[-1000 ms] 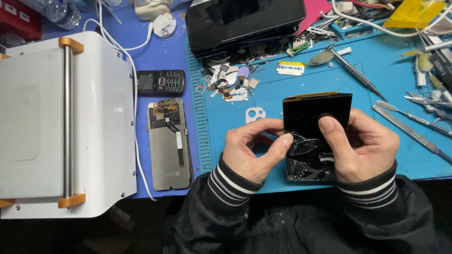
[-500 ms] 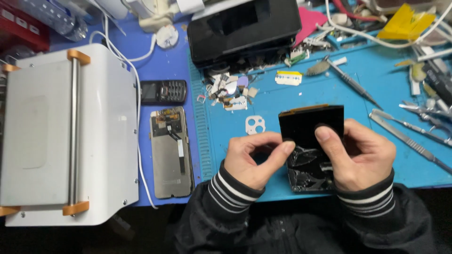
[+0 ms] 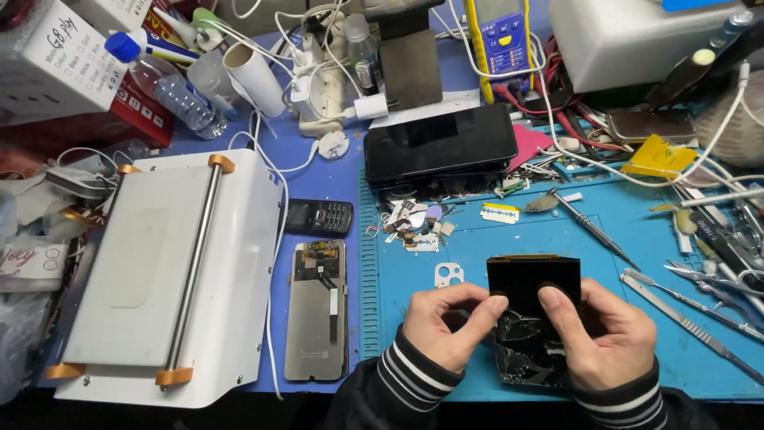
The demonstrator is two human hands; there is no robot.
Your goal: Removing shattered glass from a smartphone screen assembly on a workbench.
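Your hands grip a cracked black screen panel (image 3: 532, 318) near you — far left a white box (image 3: 48, 60), far centre a yellow meter's grey display (image 3: 495, 9).

Head-worn view, steeply down, near the workbench (image 3: 334, 187)

A white flat machine (image 3: 159, 271) with a metal roller bar sits at left. Beside it lie a small black keypad phone (image 3: 319, 216) and an opened phone back (image 3: 317, 310). Tweezers (image 3: 708, 279), a yellow multimeter (image 3: 503, 40) and a plastic bottle (image 3: 163, 84) crowd the blue mat (image 3: 637, 239).
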